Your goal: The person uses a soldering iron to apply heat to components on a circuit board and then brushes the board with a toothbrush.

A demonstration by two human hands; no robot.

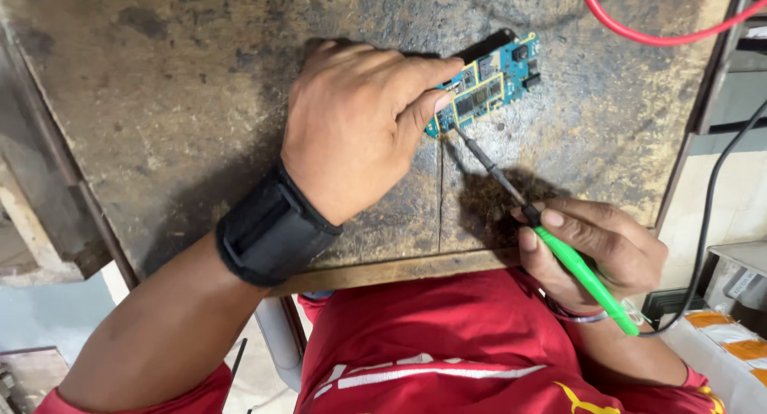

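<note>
left hand [351,126]: laid palm-down over the near end of the circuit board [489,80]; the thumb tip is pressed onto the board's lower edge, the other fingers are curled over the top and hidden behind the knuckles, so the board is pinned flat to the bench rather than lifted.
left wrist: wrapped in a black wrist strap [270,230].
right hand [595,250]: closed in a pen-like pinch around the soldering iron [559,246]; thumb and forefinger are pressed together just where the green handle meets the dark shaft.
soldering iron: held slanted, the green handle pointed down toward the body, the thin metal tip reaching up and left to the board, where it is seen touching or just at the lower edge beside the thumb; exact contact cannot be told.
circuit board: blue, with gold-edged metal shields and small dark parts; it lies tilted on the upper middle of the workbench [200,102], its left part covered by the left hand, its right end bare.
workbench: worn, stained dark surface with a seam running down from the board to the front edge.
red cable [639,32]: curved across the top right corner, well apart from the board.
black cable [707,214]: hung down the right side, ending near the iron's handle.
clothing: a red shirt [447,342] is seen below the bench edge.
</note>
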